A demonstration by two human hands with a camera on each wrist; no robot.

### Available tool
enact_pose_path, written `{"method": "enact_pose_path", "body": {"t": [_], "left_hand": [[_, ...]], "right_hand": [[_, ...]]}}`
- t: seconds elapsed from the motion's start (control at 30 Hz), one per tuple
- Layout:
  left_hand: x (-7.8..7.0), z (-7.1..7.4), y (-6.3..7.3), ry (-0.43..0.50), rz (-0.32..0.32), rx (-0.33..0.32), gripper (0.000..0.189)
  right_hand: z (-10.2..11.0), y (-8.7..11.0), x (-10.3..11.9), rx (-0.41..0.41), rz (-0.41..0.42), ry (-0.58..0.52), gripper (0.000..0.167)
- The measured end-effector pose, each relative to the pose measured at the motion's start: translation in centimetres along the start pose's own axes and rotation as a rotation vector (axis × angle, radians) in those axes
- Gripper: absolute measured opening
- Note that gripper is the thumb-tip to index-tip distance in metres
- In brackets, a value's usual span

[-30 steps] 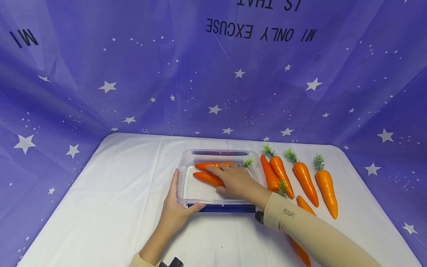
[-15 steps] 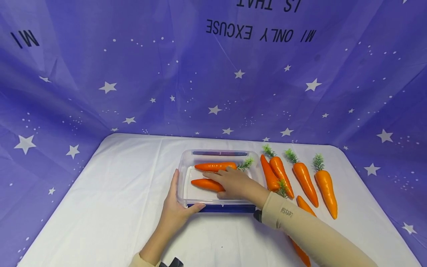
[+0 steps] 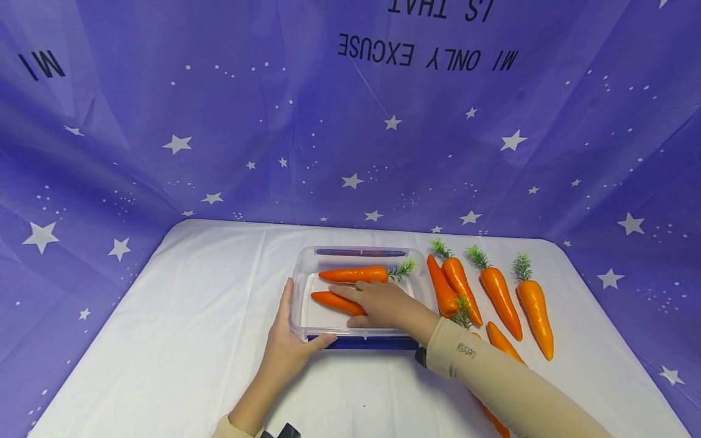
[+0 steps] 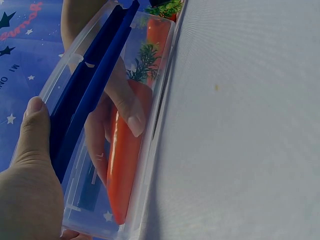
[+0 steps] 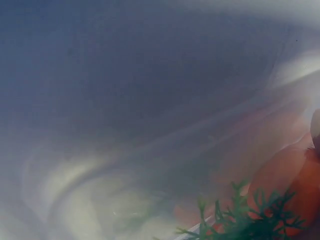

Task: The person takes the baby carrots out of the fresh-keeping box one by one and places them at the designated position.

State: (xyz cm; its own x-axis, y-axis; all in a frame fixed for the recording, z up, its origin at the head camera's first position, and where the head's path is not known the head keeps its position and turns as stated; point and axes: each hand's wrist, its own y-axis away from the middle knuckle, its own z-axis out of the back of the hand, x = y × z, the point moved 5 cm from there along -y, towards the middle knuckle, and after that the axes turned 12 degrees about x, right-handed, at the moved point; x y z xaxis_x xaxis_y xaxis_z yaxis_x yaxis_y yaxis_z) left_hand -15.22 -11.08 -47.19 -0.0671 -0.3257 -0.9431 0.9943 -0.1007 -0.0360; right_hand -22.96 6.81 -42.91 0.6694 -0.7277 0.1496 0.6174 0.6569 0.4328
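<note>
A clear plastic food box [image 3: 328,320] with blue clips stands on the table in the head view. My left hand [image 3: 290,342] grips its near left corner, thumb over the front and fingers along the left side. Inside the box, my right hand [image 3: 386,304] holds an orange toy carrot [image 3: 335,302], its tip pointing left. Through the clear wall in the left wrist view, thumb and fingers lie on opposite sides of this carrot [image 4: 121,170]. Behind it lies a second carrot [image 3: 353,274] with a green top. The right wrist view is blurred, showing green leaves [image 5: 260,215] low down.
Several more toy carrots lie on the white-covered table [image 3: 191,316] right of the box, among them a carrot [image 3: 537,316] at the far right. The right sleeve [image 3: 504,383] passes over some of them. A purple star-printed cloth [image 3: 274,121] hangs behind.
My right hand has drawn the held carrot toward the box's front wall, away from the rear carrot, whose body now shows fully. My left hand has stayed at the corner.
</note>
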Motion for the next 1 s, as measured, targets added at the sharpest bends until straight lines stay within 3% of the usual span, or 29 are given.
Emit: {"method": "enact_pose_path", "body": {"t": [0.23, 0.6, 1.0], "left_hand": [[0.0, 0.0, 0.0, -0.001, 0.008, 0.005, 0.126], [0.0, 0.0, 0.0, 0.001, 0.013, 0.009, 0.126], [0.0, -0.1, 0.0, -0.024, -0.003, -0.008, 0.127]], "right_hand": [[-0.4, -0.6, 0.1, 0.018, 0.062, 0.012, 0.072], [-0.7, -1.0, -0.1, 0.033, 0.066, -0.004, 0.074], [1.0, 0.7, -0.5, -0.140, 0.122, -0.080, 0.068]]}}
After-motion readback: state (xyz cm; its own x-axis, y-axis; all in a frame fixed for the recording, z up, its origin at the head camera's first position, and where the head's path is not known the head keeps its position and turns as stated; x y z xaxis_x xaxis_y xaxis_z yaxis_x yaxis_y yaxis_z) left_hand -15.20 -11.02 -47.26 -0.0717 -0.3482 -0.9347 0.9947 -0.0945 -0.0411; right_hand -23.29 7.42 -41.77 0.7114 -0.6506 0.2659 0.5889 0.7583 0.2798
